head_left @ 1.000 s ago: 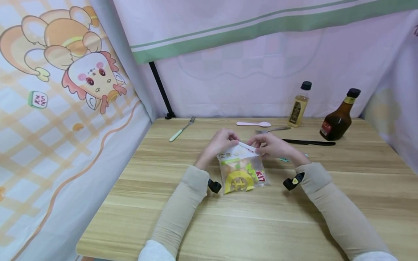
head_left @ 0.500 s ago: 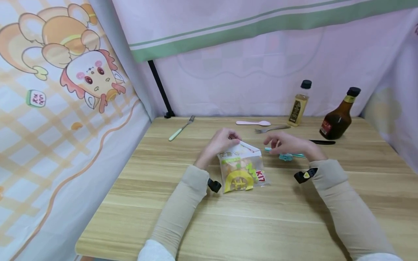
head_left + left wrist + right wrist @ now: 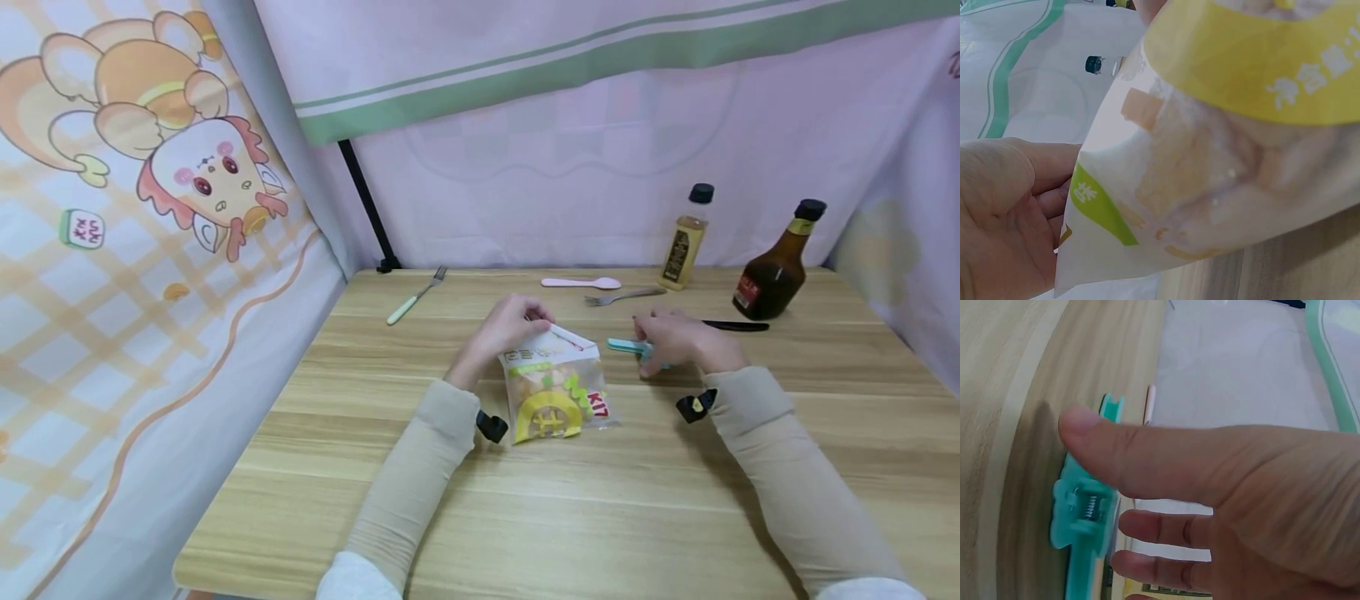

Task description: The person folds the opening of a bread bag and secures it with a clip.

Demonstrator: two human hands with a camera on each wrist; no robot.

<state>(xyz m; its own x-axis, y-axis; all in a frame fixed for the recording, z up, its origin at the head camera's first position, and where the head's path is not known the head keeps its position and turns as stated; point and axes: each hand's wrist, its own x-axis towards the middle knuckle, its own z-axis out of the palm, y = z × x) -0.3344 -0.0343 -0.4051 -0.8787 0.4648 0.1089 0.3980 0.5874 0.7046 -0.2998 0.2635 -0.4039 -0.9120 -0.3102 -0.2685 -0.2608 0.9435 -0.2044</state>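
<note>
Head: right hand (image 3: 686, 342) seemingly grasps clip (image 3: 628, 346).

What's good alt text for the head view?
A person's left hand holds the folded top of a snack bag on a wooden table, while the right hand touches a teal clip beside it. Cutlery and two bottles lie behind.
</note>
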